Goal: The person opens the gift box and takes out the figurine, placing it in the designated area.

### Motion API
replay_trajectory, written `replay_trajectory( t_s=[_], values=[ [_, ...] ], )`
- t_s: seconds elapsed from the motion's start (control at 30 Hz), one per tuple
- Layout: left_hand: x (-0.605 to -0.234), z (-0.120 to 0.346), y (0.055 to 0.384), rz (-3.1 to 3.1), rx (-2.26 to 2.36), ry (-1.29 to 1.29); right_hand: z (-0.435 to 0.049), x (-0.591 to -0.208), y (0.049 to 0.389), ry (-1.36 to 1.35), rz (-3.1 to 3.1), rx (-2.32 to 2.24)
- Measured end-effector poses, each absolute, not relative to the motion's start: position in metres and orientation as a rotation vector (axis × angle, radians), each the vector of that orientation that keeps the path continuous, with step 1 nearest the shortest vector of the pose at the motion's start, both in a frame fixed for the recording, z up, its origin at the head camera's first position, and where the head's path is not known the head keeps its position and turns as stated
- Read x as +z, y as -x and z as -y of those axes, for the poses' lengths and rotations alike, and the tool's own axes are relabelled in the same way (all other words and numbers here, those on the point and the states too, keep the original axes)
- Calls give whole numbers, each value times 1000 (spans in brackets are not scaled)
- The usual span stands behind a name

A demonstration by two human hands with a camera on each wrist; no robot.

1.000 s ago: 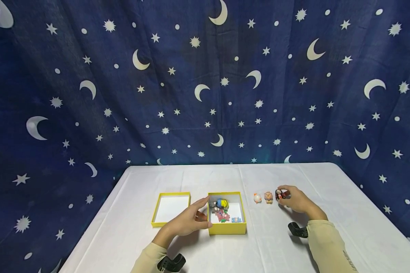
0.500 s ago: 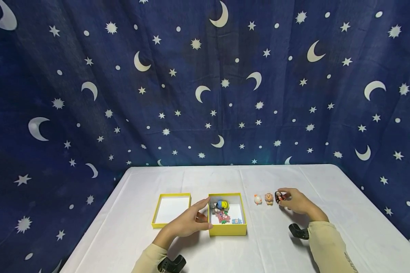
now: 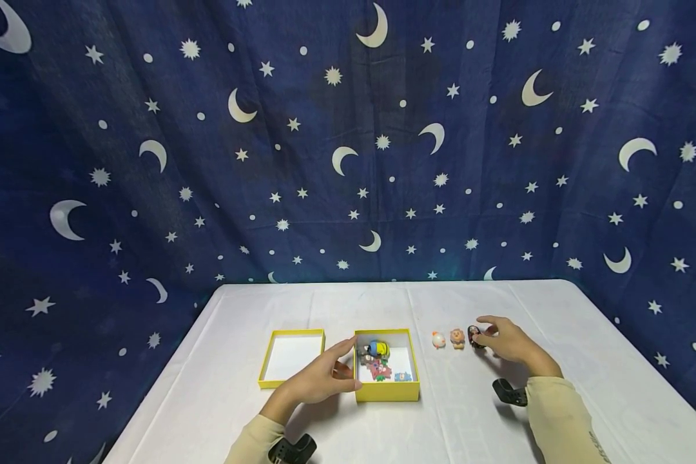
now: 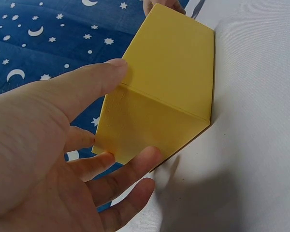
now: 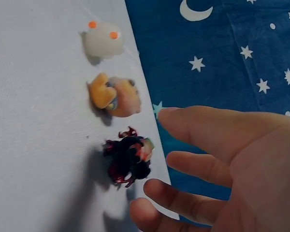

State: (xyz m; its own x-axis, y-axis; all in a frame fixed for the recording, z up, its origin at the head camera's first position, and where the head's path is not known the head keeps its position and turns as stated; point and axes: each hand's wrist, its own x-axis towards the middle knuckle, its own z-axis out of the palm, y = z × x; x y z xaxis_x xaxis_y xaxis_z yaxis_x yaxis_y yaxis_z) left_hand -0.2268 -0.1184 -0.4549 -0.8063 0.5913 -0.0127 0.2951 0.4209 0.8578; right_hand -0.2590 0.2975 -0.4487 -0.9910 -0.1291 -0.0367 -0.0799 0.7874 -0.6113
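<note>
My left hand [image 3: 316,379] holds the left side of a yellow box [image 3: 387,392], thumb at its front corner and index fingertip at the back corner. Inside the open white-lined box lie several small toy figures [image 3: 378,367], one of them blue and yellow. The right hand [image 3: 507,339] stays beside a black-and-red toy figure [image 5: 130,157], thumb and fingers spread apart with nothing pinched between them. That figure stands at the right end of a row, after a pale round toy with orange spots [image 5: 104,39] and an orange-tan animal figure [image 5: 117,95].
A shallow yellow-rimmed lid [image 3: 292,357], white inside, lies left of the box. All of it rests on a white-covered table [image 3: 458,425]. Behind hangs a dark blue curtain [image 3: 325,129] with moons and stars.
My right hand has let go of the black-and-red figure, its fingers parting and shifting slightly right. The left hand has kept its place on the box.
</note>
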Motion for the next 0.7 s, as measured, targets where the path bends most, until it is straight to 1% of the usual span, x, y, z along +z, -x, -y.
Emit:
replay_trajectory(
  t_s=[0.27,0.7],
  values=[
    [-457,119,227,-2361,1335,-783,-290,-436,259,111,-2954,-899],
    [-457,119,229,-2360,1341,-790,-264,-425,252,157,-3032,-891]
  ],
)
